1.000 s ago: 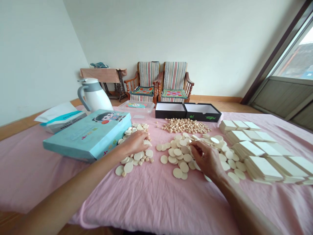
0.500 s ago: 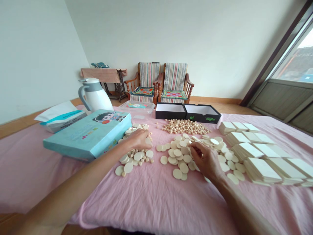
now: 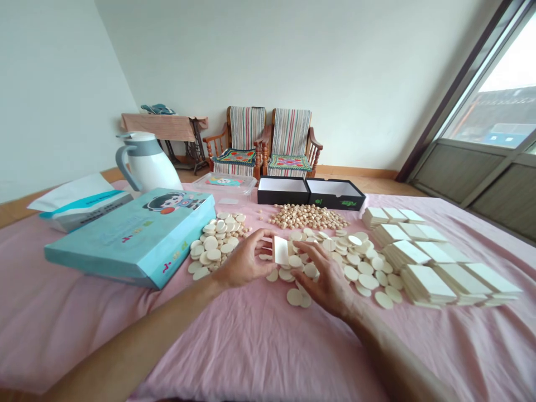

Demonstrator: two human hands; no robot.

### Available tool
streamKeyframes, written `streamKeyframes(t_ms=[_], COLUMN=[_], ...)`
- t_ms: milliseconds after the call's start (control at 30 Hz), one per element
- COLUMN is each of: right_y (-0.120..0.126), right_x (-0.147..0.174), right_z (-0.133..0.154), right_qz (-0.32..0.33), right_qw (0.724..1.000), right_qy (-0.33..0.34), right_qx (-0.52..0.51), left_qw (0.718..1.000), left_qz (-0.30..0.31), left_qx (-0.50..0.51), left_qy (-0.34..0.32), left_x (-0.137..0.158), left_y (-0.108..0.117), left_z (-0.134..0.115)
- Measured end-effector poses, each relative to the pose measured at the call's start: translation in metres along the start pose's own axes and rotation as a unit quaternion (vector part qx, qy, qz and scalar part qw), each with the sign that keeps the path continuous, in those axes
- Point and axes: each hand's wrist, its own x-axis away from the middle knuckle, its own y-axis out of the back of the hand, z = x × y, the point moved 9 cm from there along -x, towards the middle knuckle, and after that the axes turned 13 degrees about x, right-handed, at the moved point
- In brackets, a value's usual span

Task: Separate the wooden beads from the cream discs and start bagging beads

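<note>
The left hand (image 3: 244, 261) gripped a white rectangular piece (image 3: 281, 250) at its edge, apparently the best hold for something light and stiff, above pale discs (image 3: 351, 273), beside the open right hand (image 3: 328, 279).

No wording is being made out: blurred lettering (image 3: 138, 230) is being carried by the turquoise box (image 3: 132, 248), dark print (image 3: 103, 211) by the soft pack (image 3: 84, 198), and green marks (image 3: 347, 203) by the right-hand black box (image 3: 330, 201).
</note>
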Motion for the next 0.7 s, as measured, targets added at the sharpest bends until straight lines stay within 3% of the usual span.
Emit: streamKeyframes(t_ms=[267, 367, 467, 567, 633, 700], right_y=[-0.013, -0.011, 0.006, 0.037, 0.067, 0.09], right_x=[-0.001, 0.0, -0.002, -0.01, -0.016, -0.023], right_z=[0.01, 0.015, 0.008, -0.027, -0.071, -0.128], right_qz=[0.012, 0.007, -0.01, -0.003, -0.005, 0.033], right_qw=[0.999, 0.999, 0.999, 0.996, 0.987, 0.971], right_qy=[0.047, 0.042, 0.026, 0.009, -0.017, -0.069], right_qx=[-0.021, -0.016, 0.016, 0.087, 0.159, 0.228], left_qw=[0.999, 0.996, 0.984, 0.976, 0.972, 0.968], left_qz=[0.047, 0.034, -0.002, -0.055, -0.098, -0.127], left_qx=[0.009, -0.055, -0.152, -0.189, -0.189, -0.185], left_qy=[-0.01, -0.055, -0.093, -0.098, -0.104, -0.107], left_x=[0.01, 0.015, 0.018, 0.016, 0.014, 0.013], left_y=[-0.021, -0.018, -0.007, 0.013, 0.028, 0.038], left_z=[0.0, -0.006, -0.013, -0.016, -0.02, -0.024])
